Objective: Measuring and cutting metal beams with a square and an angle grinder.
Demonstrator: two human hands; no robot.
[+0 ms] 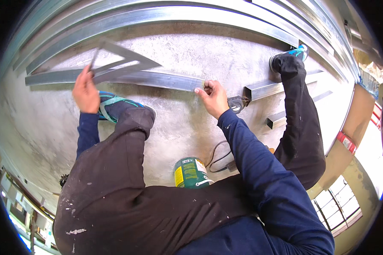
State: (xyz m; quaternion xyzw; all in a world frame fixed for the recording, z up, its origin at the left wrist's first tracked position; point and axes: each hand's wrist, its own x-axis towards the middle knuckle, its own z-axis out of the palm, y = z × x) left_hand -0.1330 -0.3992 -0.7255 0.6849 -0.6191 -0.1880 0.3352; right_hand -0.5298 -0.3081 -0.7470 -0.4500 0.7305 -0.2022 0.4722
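My left hand (87, 94) is closed on the edge of a grey metal triangular square (145, 63), which is tilted above the floor and smeared by motion. Beneath the square lies a long galvanized metal tube (166, 80). The thumb and curled fingers of my right hand (215, 98) are at the tube's right end, pinching it; whether anything small is also between the fingers is hidden. Just right of that hand a dark tape measure (235, 104) rests on the floor, close to the open end of another metal tube (264, 89).
Long metal profiles (170, 15) curve across the far side. A shorter square tube (277, 120) lies at the right. Between my legs stands a green bucket (191, 172), with a black cord (212, 157) beside it. My shoes (115, 106) flank the work on the concrete floor (174, 123).
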